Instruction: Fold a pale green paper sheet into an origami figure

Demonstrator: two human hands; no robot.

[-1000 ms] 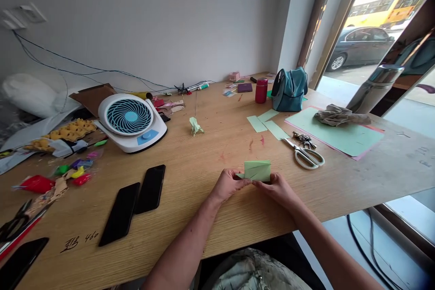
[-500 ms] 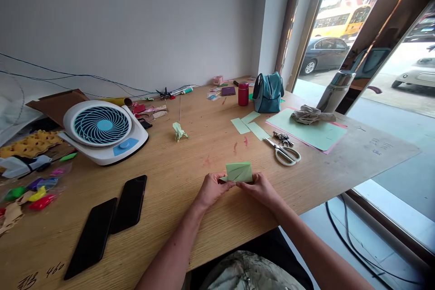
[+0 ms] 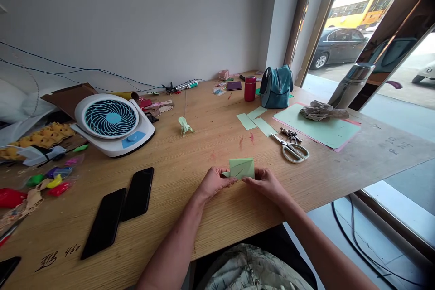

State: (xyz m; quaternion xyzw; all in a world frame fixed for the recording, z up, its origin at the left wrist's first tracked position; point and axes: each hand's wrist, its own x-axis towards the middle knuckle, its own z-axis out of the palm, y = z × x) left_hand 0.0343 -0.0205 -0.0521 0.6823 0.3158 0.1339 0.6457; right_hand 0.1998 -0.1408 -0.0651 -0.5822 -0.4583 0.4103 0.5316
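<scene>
While both hands pinch the folded green paper (image 3: 241, 168) at its near edge, it lies flat on the bench (image 3: 190, 158), which backs the crease. Left hand (image 3: 215, 181) grips the left corner, right hand (image 3: 265, 183) the right, each grip closed on paper. Beyond the right grip lie scissors (image 3: 291, 149); left of the grip, two phones (image 3: 118, 210).
</scene>
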